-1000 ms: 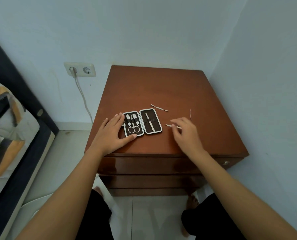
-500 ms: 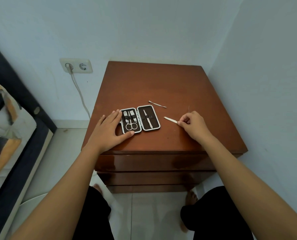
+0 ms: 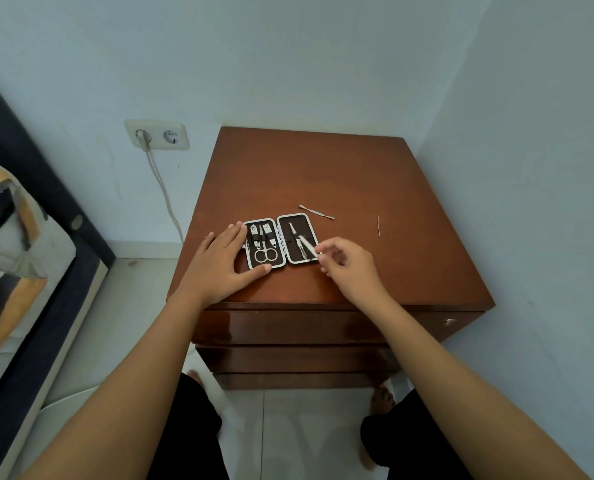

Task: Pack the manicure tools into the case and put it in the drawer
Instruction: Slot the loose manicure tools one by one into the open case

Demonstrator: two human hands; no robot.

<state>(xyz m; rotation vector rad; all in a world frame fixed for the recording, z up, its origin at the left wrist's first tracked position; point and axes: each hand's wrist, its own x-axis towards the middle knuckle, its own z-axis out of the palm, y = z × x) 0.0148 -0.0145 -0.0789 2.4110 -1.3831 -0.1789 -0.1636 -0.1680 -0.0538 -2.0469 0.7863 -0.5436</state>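
left hand (image 3: 219, 263) flat, pinning open case (image 3: 280, 243) near the desk (image 3: 323, 174) front. right hand (image 3: 349, 268) pinches a thin tool (image 3: 306, 245) over right half, probably to slot it.

Glossy brown wood nightstand (image 3: 323, 174), shiny metal tools (image 3: 263, 242), dark matt-lined case (image 3: 300, 233)

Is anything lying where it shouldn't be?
Yes. Two tools are outside the open case: a thin curved tool just behind it and a needle-like pick off to the right on the nightstand. The right hand holds another tool over the case; the left hand steadies it.
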